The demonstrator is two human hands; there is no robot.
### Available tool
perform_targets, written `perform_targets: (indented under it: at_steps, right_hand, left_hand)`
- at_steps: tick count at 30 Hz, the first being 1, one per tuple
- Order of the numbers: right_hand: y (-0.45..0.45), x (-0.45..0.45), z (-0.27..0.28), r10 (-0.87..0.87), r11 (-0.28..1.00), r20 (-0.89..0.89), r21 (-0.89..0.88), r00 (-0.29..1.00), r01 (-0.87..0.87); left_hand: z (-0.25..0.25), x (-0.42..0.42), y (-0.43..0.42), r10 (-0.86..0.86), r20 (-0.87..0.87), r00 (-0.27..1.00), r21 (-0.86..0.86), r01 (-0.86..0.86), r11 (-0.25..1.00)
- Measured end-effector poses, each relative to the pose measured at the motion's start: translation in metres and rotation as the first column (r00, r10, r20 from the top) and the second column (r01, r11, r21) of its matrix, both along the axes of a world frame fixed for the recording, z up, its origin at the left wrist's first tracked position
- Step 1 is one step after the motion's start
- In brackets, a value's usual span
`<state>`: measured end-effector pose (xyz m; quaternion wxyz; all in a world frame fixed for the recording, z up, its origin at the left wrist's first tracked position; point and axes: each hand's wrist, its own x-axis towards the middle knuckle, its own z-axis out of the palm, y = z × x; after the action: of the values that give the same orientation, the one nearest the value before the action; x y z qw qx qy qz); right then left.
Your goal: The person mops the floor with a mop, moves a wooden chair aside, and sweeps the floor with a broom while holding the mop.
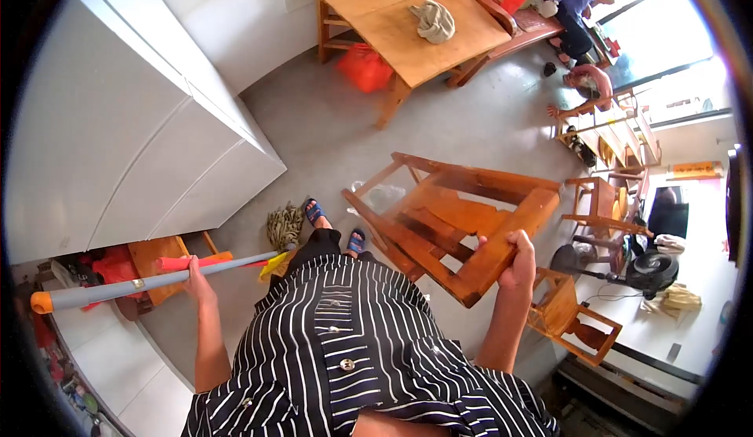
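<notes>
My left hand [196, 276] is closed around the handles of a mop and a broom at the left. One handle [118, 289] is grey with an orange end, the other [188, 263] is red. The grey-green mop head [284, 227] rests on the floor by my feet, near a yellow piece [274, 265]. My right hand [515, 260] grips the top end of a brown wooden chair [502, 241], which is tilted in front of me, its legs pointing away to the left.
A wooden table [408, 13] with a cloth [434, 21] on it stands ahead; a red bag [365, 68] is beneath. Two people are at the upper right, beside a wooden rack [616, 135]. Small chairs and a black fan [652, 271] stand right, a white cabinet [141, 123] left.
</notes>
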<state>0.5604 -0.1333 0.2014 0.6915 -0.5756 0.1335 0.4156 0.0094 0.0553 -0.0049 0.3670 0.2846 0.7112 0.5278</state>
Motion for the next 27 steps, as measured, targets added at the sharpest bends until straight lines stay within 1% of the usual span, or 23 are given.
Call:
perform_targets:
  at_steps: [1, 4, 5, 8, 9, 12, 13, 16, 17, 18, 20, 21, 23, 25, 26, 27]
  right_hand:
    - [0.022, -0.005, 0.011, 0.051, 0.999, -0.003, 0.01, 0.999, -0.051]
    - [0.086, -0.016, 0.023, 0.101, 0.993, -0.006, 0.065, 0.995, -0.1]
    - [0.102, -0.011, 0.012, 0.136, 0.989, -0.002, 0.065, 0.991, -0.135]
    - [0.158, -0.023, 0.009, 0.167, 0.983, -0.01, 0.085, 0.986, -0.166]
    - [0.175, -0.027, 0.006, 0.16, 0.985, -0.013, 0.07, 0.987, -0.158]
    - [0.224, -0.036, -0.005, 0.165, 0.982, -0.024, 0.095, 0.986, -0.162]
    - [0.241, -0.041, -0.009, 0.141, 0.982, 0.006, 0.128, 0.99, -0.141]
    - [0.288, -0.048, -0.03, 0.147, 0.978, -0.013, 0.152, 0.989, -0.143]
    - [0.304, -0.057, -0.028, 0.154, 0.977, -0.006, 0.152, 0.988, -0.151]
    - [0.321, -0.06, -0.035, 0.134, 0.979, 0.012, 0.15, 0.991, -0.134]
    - [0.351, -0.067, -0.041, 0.162, 0.972, 0.064, 0.161, 0.985, -0.171]
    - [0.366, -0.067, -0.046, 0.193, 0.963, 0.051, 0.182, 0.98, -0.199]
    - [0.395, -0.066, -0.059, 0.25, 0.942, 0.03, 0.225, 0.968, -0.25]
    - [0.426, -0.074, -0.056, 0.215, 0.961, -0.003, 0.179, 0.977, -0.211]
    - [0.441, -0.08, -0.049, 0.21, 0.967, -0.029, 0.153, 0.977, -0.203]
    - [0.458, -0.084, -0.056, 0.144, 0.968, -0.004, 0.208, 0.99, -0.14]
  left_hand:
    - [-0.001, -0.002, 0.003, 0.002, -0.009, 1.0, 0.002, -0.002, 1.0]
    - [-0.005, -0.002, 0.013, 0.008, -0.038, 0.999, 0.044, -0.006, 0.999]
    - [-0.005, -0.001, 0.016, 0.01, -0.049, 0.999, 0.062, -0.007, 0.998]
    - [0.007, 0.009, 0.026, 0.031, -0.053, 0.998, 0.051, -0.028, 0.998]
    - [0.003, 0.004, 0.028, 0.001, -0.007, 1.0, 0.073, -0.001, 0.997]
    - [-0.006, -0.009, 0.03, -0.049, -0.031, 0.998, 0.005, 0.05, 0.999]
    - [-0.016, -0.017, 0.031, -0.051, -0.066, 0.997, -0.006, 0.05, 0.999]
    - [-0.029, -0.03, 0.032, -0.035, -0.065, 0.997, 0.007, 0.036, 0.999]
    - [-0.034, -0.036, 0.033, -0.039, -0.073, 0.997, -0.044, 0.036, 0.998]
    - [-0.032, -0.035, 0.035, 0.003, -0.072, 0.997, -0.059, -0.008, 0.998]
    - [-0.029, -0.03, 0.038, 0.093, -0.071, 0.993, -0.084, -0.098, 0.992]
    - [-0.036, -0.036, 0.037, 0.023, -0.011, 1.0, 0.065, -0.023, 0.998]
    - [-0.038, -0.04, 0.034, -0.001, -0.037, 0.999, 0.007, 0.001, 1.0]
    - [-0.034, -0.038, 0.032, -0.005, -0.055, 0.998, -0.044, 0.003, 0.999]
    - [-0.03, -0.035, 0.031, 0.013, -0.035, 0.999, -0.041, -0.014, 0.999]
    - [-0.022, -0.03, 0.029, 0.033, -0.014, 0.999, -0.036, -0.034, 0.999]
